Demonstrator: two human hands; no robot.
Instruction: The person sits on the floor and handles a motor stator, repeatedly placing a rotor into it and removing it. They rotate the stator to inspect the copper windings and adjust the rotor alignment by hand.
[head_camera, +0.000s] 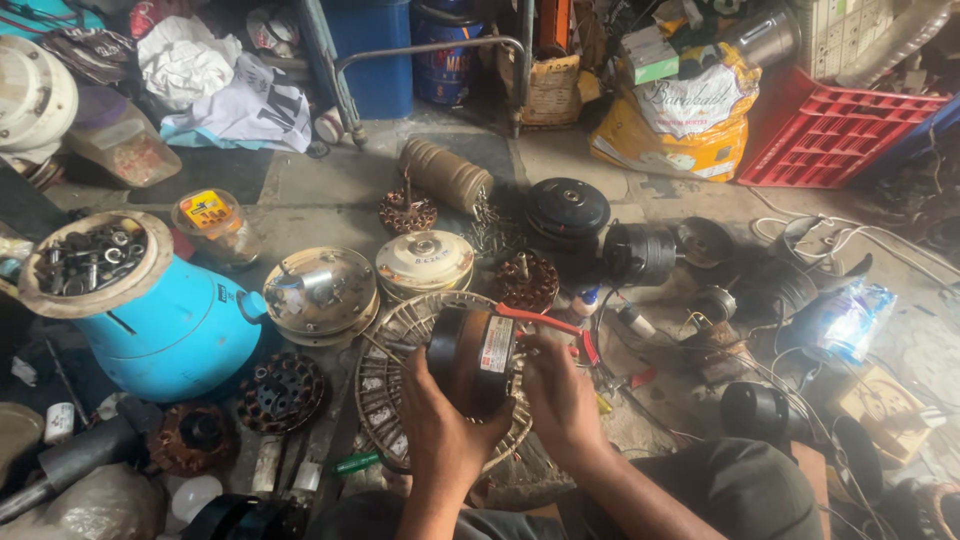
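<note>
My left hand (440, 425) grips the near side of a black round motor housing (472, 352) with a white label, held on edge over a wire fan guard (392, 368). From the right, my right hand (557, 388) holds the same motor. A red-handled tool (548, 326) lies across the top of that hand, against the motor. Whether the right hand also grips the tool is unclear.
A blue gas cylinder (175, 330) topped by a bowl of bolts (92, 262) stands at left. Cream fan covers (322, 292), copper-wound stators (525, 281), black motors (640, 252) and wires litter the floor. A red crate (835, 135) and yellow sack (672, 128) sit behind.
</note>
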